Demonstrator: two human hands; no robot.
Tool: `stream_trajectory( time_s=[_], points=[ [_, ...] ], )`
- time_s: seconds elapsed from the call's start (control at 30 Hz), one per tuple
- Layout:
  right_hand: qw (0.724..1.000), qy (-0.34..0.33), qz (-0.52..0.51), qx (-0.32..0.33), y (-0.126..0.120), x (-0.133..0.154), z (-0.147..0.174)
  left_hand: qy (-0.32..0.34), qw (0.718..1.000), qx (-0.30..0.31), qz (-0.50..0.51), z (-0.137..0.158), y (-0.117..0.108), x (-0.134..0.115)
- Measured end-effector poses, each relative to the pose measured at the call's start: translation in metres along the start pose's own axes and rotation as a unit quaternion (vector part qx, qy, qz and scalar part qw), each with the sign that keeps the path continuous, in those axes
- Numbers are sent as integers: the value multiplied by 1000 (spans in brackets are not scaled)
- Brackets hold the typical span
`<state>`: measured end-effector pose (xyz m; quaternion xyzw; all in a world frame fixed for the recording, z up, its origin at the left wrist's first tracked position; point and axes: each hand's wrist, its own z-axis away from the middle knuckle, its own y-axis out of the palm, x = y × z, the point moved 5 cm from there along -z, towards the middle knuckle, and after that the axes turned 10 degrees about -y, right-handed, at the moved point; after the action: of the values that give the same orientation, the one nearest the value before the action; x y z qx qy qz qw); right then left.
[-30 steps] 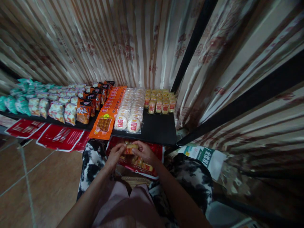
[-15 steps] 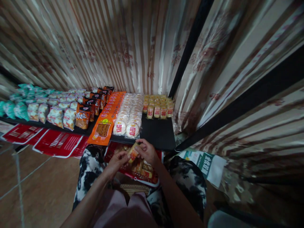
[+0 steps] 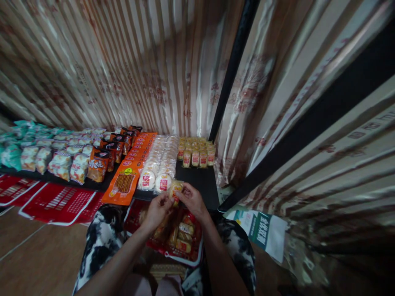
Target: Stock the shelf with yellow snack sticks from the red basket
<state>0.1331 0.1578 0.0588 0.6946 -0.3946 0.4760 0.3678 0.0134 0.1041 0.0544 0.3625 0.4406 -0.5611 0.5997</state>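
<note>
Between my left hand and my right hand is a small wrapped snack roll, yellowish with a red label. Fingers of both hands are closed on it, over the front edge of the black shelf. Below my hands, a red plastic basket sits between my knees with several more wrapped rolls inside. Similar wrapped rolls stand in rows at the back right of the shelf. Just left of my hands lie rows of round white rice crackers in clear wrappers.
Orange flat snack packets, orange-black bags, white bags and green bags line the shelf leftward. Red baskets stand below it. A black post rises at the shelf's right end before a striped curtain.
My hands have raised the wrapped roll from above the basket toward the shelf's front edge, turning it more upright. The view has tilted up and shifted slightly right.
</note>
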Motion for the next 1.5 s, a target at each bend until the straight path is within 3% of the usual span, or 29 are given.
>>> stream_trajectory(
  time_s=[0.1, 0.17, 0.3, 0.43, 0.63, 0.83, 0.97, 1.2, 1.4, 1.5],
  points=[
    [999, -18, 27, -44, -9, 3, -5, 37, 998, -22, -40, -9, 7, -7],
    [995, -29, 54, -80, -16, 2, -7, 65, 988, -74, -115, -9, 9, -15],
    [981, -26, 133, -142, -28, -4, -11, 143, 935, -170, -275, -2, 18, -33],
    [969, -22, 178, -173, -36, -8, -11, 172, 909, -181, -333, -7, 34, -37],
    [960, -30, 222, -171, -37, -10, -13, 165, 905, -184, -345, -25, 50, -37],
    [962, -36, 195, -187, -40, -16, -17, 149, 912, -207, -320, -38, 49, -41],
    [954, -39, 206, -214, -52, -10, -35, 150, 909, -222, -320, -50, 46, -46],
    [931, -84, 290, -205, -62, -6, -62, 161, 926, -222, -259, -69, 44, -67],
    [958, -98, 215, -162, -54, -11, -77, 205, 915, -225, -267, -82, 39, -90],
    [971, -88, 164, -153, -52, -17, -83, 189, 916, -218, -277, -94, 35, -94]
  ],
)
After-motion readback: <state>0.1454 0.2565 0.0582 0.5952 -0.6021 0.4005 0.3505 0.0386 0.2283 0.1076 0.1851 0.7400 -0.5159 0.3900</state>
